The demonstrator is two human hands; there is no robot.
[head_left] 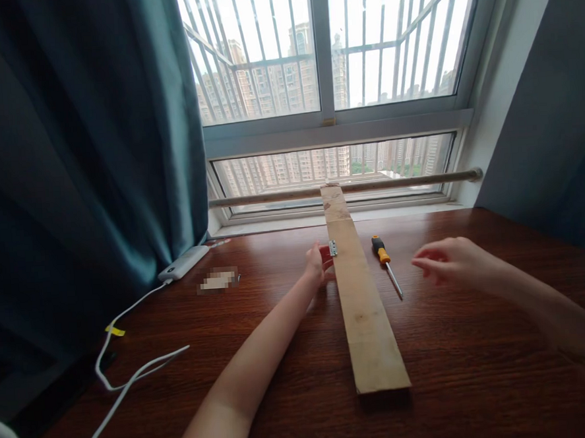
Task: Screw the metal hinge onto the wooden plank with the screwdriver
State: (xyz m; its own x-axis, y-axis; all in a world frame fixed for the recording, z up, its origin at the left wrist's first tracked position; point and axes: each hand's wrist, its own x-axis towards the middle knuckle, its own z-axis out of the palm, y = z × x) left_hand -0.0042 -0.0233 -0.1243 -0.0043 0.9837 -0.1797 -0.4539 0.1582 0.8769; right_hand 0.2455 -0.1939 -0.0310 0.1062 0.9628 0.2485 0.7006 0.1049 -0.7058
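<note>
A long wooden board (364, 307) stretches away from me over the table, its far end by the window rail. A small metal hinge (332, 247) sits at the board's left edge. My left hand (317, 262) is closed at that edge, right beside the hinge; some of its fingertips are hidden by the board. To the right of the board lies a screwdriver (382, 253) with a black and yellow handle, its shaft pointing toward me. My right hand (448, 260) hovers right of the screwdriver, thumb and fingers pinched together; anything between them is too small to make out.
The dark wooden table (283, 391) runs up to a barred window. A white power strip (183, 263) lies by the blue curtain (169, 154), with a white cable (100, 363) trailing along the left. Near it is a blurred-out small item (219, 280).
</note>
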